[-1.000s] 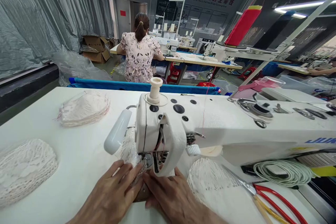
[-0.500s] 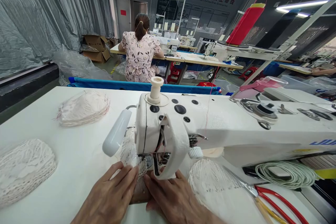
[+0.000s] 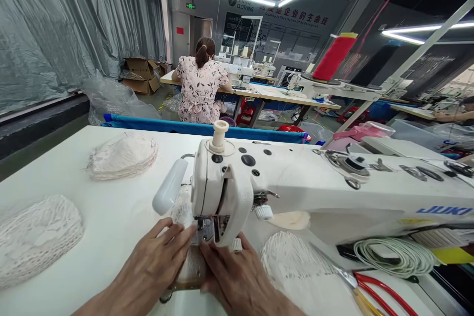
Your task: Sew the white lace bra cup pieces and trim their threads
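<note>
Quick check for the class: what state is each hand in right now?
Left hand: open, fingers resting at the white lace, not clenched.
Right hand: fingertips partly hidden by the sewing machine; whether it grips anything cannot be told.

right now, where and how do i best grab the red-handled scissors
Probably by the red handle, right hand coming from the near right: the scissors lie aslant, blades pointing away and left over the lace piece, handles toward you.

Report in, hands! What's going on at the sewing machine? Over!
Left hand: fingers on lace. Right hand: beside it, fingertips partly hidden by machine. Scissors: off to the right, touching neither hand. Over.
</note>
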Demonstrator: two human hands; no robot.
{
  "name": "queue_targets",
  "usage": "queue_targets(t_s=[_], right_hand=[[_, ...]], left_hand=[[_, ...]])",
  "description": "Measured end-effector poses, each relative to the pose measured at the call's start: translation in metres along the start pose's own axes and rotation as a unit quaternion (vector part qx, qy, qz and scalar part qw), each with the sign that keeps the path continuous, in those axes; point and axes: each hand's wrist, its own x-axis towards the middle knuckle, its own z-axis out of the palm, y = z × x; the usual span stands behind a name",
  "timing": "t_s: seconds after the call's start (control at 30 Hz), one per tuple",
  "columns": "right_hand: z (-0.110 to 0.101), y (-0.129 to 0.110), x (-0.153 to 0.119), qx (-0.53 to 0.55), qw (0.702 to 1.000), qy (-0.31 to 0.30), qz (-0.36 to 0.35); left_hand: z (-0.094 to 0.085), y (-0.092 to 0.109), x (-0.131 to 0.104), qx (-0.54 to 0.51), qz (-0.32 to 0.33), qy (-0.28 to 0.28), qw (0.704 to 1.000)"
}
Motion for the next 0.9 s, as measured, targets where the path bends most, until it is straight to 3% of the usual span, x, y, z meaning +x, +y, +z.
queue_targets(t_s=[0.17, 0.33, 0.43, 0.53, 0.7, 0.8, 0.9], right_hand=[[0.0, 0.001, -0.001, 0.005, 1.0, 0.013, 0.007], [-0.006, -0.004, 0.003, 0.013, 0.999, -0.014, 0.033], [-0.009, -0.005, 0.005, 0.037, 0.998, -0.014, 0.04], [-0.013, -0.004, 0.006, 0.074, 0.996, -0.006, 0.046], [-0.028, -0.004, 0.005, 0.124, 0.989, -0.037, 0.068], [-0.037, -0.011, 0.009, 0.156, 0.981, -0.077, 0.087], [-0.035, -0.024, 0.02, 0.178, 0.972, -0.079, 0.129]], left_hand=[[-0.002, -0.003, 0.01, 0.02, -0.018, 0.0, 1.0], [-0.005, 0.004, 0.012, 0.007, -0.043, -0.027, 0.999], [-0.016, 0.019, 0.006, 0.024, -0.052, -0.037, 0.998], [-0.036, 0.03, 0.002, -0.046, -0.082, -0.074, 0.993], [-0.058, 0.004, 0.01, -0.142, -0.252, -0.194, 0.937], [-0.056, -0.011, 0.013, -0.153, -0.281, -0.227, 0.92], [-0.058, -0.006, 0.011, -0.172, -0.288, -0.224, 0.915]])
